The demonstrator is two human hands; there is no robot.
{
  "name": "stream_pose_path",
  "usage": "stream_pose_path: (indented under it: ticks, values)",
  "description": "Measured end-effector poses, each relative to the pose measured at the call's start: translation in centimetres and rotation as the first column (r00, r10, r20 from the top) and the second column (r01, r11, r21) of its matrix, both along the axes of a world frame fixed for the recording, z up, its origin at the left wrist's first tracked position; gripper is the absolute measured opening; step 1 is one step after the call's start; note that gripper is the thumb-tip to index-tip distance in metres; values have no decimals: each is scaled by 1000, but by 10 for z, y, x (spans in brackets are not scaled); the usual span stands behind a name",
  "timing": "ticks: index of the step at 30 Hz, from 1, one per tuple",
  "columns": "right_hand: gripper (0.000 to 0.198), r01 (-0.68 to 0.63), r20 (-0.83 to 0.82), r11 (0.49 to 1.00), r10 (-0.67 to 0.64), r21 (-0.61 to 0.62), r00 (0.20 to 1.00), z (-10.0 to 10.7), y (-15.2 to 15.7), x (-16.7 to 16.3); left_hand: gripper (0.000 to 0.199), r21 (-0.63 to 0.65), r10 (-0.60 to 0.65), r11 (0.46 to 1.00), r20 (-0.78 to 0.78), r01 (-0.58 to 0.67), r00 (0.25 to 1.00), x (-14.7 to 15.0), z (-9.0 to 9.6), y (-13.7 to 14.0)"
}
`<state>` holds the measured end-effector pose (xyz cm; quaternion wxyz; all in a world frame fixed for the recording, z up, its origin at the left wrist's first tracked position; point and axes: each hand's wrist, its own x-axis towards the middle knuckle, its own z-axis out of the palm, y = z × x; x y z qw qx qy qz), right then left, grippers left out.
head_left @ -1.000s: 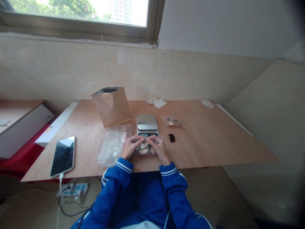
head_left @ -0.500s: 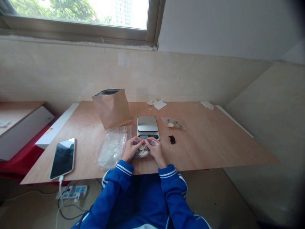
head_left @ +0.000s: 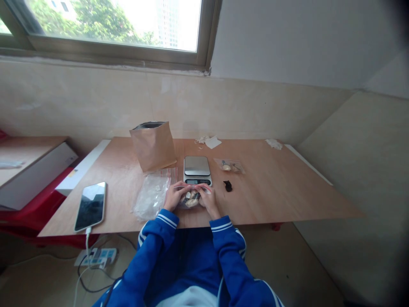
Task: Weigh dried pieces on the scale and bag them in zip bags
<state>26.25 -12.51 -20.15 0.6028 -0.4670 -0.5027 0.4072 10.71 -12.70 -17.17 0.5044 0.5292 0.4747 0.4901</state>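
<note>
A clear zip bag (head_left: 192, 200) with a red seal strip lies at the front of the table, pale and dark dried pieces inside it. My left hand (head_left: 175, 195) pinches the bag's top edge on the left side. On the right side of the same edge, my right hand (head_left: 207, 198) grips it with bent fingers. Just beyond the bag stands a small digital kitchen scale (head_left: 197, 167) with a bare metal plate. Left of my left hand rests a stack of flat, clear zip bags (head_left: 151, 197). To the right lies a dark, crumpled piece (head_left: 228, 186).
A brown paper pouch (head_left: 153, 147) stands open-topped behind the stack. Another filled zip bag (head_left: 229, 166) lies right of the scale. Paper scraps (head_left: 213, 142) are at the back edge. A phone (head_left: 91, 207) with a plugged-in cable lies front left; a power strip (head_left: 97, 257) is below.
The two sides of the bag's mouth have come closer together between my fingers, and the seal strip looks straighter. The head view has tilted up slightly.
</note>
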Motion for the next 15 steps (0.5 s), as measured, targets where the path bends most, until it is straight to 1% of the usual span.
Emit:
stream_pose_path:
  ticks: [3, 6, 8, 11, 13, 15]
  values:
    - [32, 16, 9, 1000, -16, -9, 1000, 4, -1, 0, 37, -9, 18, 1000, 30, -18, 999, 0, -2, 1]
    - [40, 2, -16, 999, -2, -52, 1000, 5, 0, 2, 45, 0, 33, 999, 64, -33, 997, -1, -6, 4]
    - [45, 4, -36, 997, -7, -78, 999, 4, 0, 3, 50, -5, 23, 1000, 101, -23, 995, -1, -8, 5]
    - [48, 12, -38, 996, -15, -83, 999, 2, 1, 5, 58, -42, -2, 999, 147, 8, 989, -2, -10, 5]
    - [50, 5, -40, 997, -9, -83, 999, 2, 1, 6, 61, -60, 20, 998, 142, -12, 990, -3, -10, 4]
    - [53, 4, -40, 996, -8, -91, 999, 2, 0, 7, 63, -58, 65, 997, 117, -58, 991, -4, -11, 3]
